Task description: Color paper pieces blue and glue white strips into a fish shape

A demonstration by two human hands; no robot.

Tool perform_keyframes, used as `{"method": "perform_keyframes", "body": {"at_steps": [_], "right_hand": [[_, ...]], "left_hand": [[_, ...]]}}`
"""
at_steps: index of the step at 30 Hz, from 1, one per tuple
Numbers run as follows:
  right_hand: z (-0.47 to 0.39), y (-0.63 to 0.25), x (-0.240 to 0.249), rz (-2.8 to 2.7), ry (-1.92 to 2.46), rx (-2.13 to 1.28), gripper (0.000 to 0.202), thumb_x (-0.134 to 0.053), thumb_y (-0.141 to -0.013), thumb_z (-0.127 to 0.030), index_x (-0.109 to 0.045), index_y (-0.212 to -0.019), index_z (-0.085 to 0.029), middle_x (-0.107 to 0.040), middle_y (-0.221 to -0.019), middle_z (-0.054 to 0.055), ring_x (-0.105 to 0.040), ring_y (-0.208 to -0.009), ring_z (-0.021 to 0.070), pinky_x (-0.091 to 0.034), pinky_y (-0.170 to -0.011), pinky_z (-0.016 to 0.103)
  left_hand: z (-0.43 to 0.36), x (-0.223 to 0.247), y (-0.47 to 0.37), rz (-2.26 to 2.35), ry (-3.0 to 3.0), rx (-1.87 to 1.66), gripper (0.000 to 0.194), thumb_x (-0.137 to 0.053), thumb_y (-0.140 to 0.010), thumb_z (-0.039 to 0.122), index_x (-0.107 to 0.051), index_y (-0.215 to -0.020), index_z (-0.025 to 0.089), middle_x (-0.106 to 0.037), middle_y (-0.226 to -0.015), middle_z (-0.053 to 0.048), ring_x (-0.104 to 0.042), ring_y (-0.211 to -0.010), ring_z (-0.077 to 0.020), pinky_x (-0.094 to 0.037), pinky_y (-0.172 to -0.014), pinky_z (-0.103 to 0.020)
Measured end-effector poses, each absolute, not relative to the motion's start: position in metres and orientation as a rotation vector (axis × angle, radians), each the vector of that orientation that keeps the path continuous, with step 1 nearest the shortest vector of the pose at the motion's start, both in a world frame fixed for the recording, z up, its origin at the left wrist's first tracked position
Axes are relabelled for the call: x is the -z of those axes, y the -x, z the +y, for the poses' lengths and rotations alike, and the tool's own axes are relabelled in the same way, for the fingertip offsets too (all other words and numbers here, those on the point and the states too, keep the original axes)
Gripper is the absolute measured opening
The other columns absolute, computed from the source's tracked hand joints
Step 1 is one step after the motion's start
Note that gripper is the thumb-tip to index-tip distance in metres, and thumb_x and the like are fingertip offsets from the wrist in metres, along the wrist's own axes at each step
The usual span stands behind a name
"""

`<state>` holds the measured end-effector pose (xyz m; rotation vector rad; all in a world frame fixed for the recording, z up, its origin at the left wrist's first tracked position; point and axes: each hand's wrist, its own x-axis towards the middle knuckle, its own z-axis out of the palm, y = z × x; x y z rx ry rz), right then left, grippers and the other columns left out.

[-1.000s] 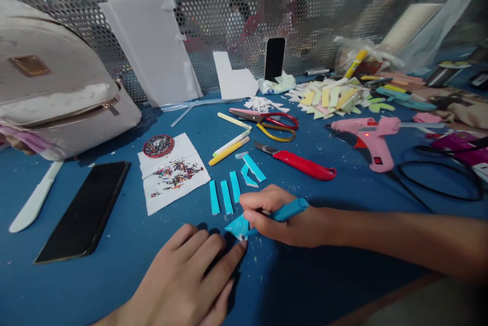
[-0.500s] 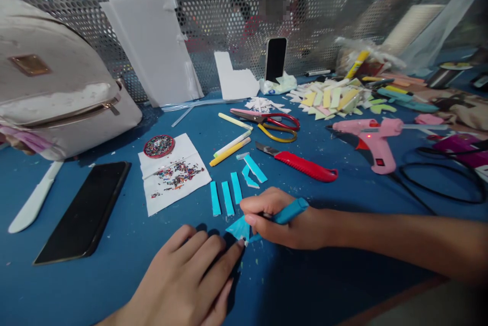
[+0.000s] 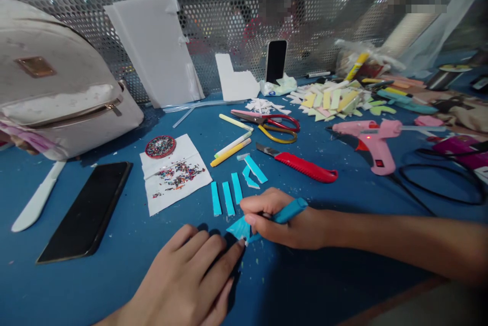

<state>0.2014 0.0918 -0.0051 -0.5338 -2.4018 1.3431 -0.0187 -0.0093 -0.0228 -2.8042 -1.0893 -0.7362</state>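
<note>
My right hand [image 3: 282, 218] is closed around a blue marker [image 3: 292, 210], its tip side hidden by the fingers beside a small blue fan-shaped piece [image 3: 239, 228]. With the index fingertip, my left hand [image 3: 186, 275] presses on the lower end of that piece; its other fingers are bent and rest on the table. Just beyond the hands lie narrow blue strips [image 3: 227, 198], and farther up another strip [image 3: 255, 169] overlaps a bent blue piece [image 3: 249, 178].
A red cutter [image 3: 305, 166], scissors [image 3: 282, 123] and a pink glue gun [image 3: 375, 143] lie beyond my right hand. At left are a dark phone [image 3: 86, 214], a white knife [image 3: 40, 199], a backpack [image 3: 64, 87] and glitter on white paper [image 3: 152, 206].
The whole view has shifted very slightly. Both hands, the marker and the blue piece hold nearly the same positions.
</note>
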Motion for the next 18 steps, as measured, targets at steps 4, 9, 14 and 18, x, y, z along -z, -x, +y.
{"method": "perform_keyframes", "body": {"at_steps": [4, 9, 14, 18], "right_hand": [[0.0918, -0.2017, 0.0046, -2.399, 0.524, -1.337, 0.036, -0.042, -0.098, -0.032, -0.029, -0.068, -0.018, -0.028, -0.064, -0.006, -0.026, -0.058, 0.0075, -0.023, -0.053, 0.023], [0.0923, -0.2025, 0.0038, -2.395, 0.525, -1.359, 0.036, -0.041, -0.099, -0.033, -0.029, -0.068, -0.019, -0.027, -0.064, -0.006, -0.026, -0.058, 0.0079, -0.023, -0.053, 0.024], [0.0926, -0.2013, 0.0038, -2.415, 0.523, -1.354, 0.036, -0.041, -0.099, -0.032, -0.029, -0.068, -0.018, -0.027, -0.063, -0.006, -0.026, -0.057, 0.0078, -0.023, -0.052, 0.023], [0.0927, -0.2017, 0.0042, -2.402, 0.532, -1.333, 0.037, -0.041, -0.099, -0.034, -0.029, -0.068, -0.019, -0.028, -0.064, -0.006, -0.027, -0.059, 0.0079, -0.023, -0.053, 0.023]], "left_hand": [[-0.0086, 0.022, 0.0192, -1.081, 2.797, 0.725, 0.036, -0.037, -0.097, 0.02, -0.062, -0.122, 0.016, -0.065, -0.09, -0.005, -0.053, -0.075, -0.0179, -0.036, -0.071, -0.035], [-0.0074, 0.0204, 0.018, -1.082, 2.781, 0.738, 0.035, -0.038, -0.096, 0.019, -0.062, -0.121, 0.016, -0.064, -0.089, -0.006, -0.054, -0.074, -0.0176, -0.038, -0.069, -0.035], [-0.0079, 0.02, 0.0173, -1.078, 2.789, 0.739, 0.034, -0.039, -0.096, 0.019, -0.063, -0.12, 0.014, -0.064, -0.088, -0.006, -0.053, -0.074, -0.0178, -0.037, -0.069, -0.035], [-0.0083, 0.0205, 0.0182, -1.076, 2.793, 0.739, 0.035, -0.039, -0.096, 0.019, -0.063, -0.12, 0.015, -0.064, -0.089, -0.006, -0.053, -0.074, -0.0184, -0.036, -0.07, -0.035]]}}
